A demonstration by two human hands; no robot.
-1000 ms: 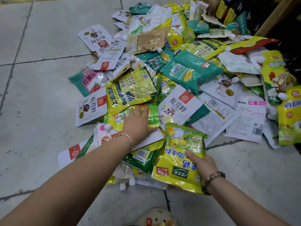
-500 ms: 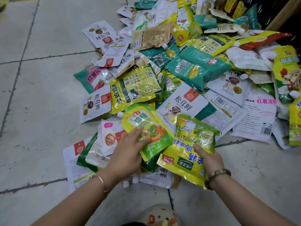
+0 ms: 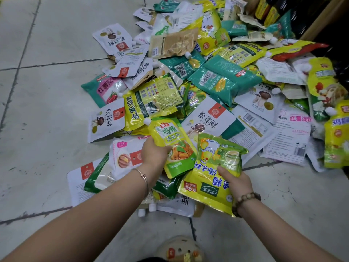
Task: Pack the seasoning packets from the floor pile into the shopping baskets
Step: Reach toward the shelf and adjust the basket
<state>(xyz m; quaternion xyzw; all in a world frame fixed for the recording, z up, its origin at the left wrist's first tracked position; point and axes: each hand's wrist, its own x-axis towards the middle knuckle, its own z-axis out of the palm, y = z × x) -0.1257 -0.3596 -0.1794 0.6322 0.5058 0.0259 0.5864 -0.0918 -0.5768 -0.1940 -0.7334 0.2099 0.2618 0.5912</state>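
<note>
A big pile of seasoning packets (image 3: 217, 82) covers the tiled floor ahead of me, in yellow, green, teal and white. My left hand (image 3: 154, 154) grips a yellow-green spouted chicken-seasoning pouch (image 3: 171, 144), lifted off the pile's near edge. My right hand (image 3: 236, 181) holds a larger yellow packet (image 3: 213, 173) with a cartoon chicken, thumb on its face, just right of the pouch. No shopping basket is in view.
Grey floor tiles (image 3: 47, 129) spread to the left and bottom right. A dark shelf unit with bottles (image 3: 283, 10) stands at the top right behind the pile. A beige shoe with charms (image 3: 179, 250) shows at the bottom centre.
My left hand went from pressing flat on the pile to gripping the yellow-green pouch and raising it. The right hand kept hold of its yellow packet, and the view closed in on the pile.
</note>
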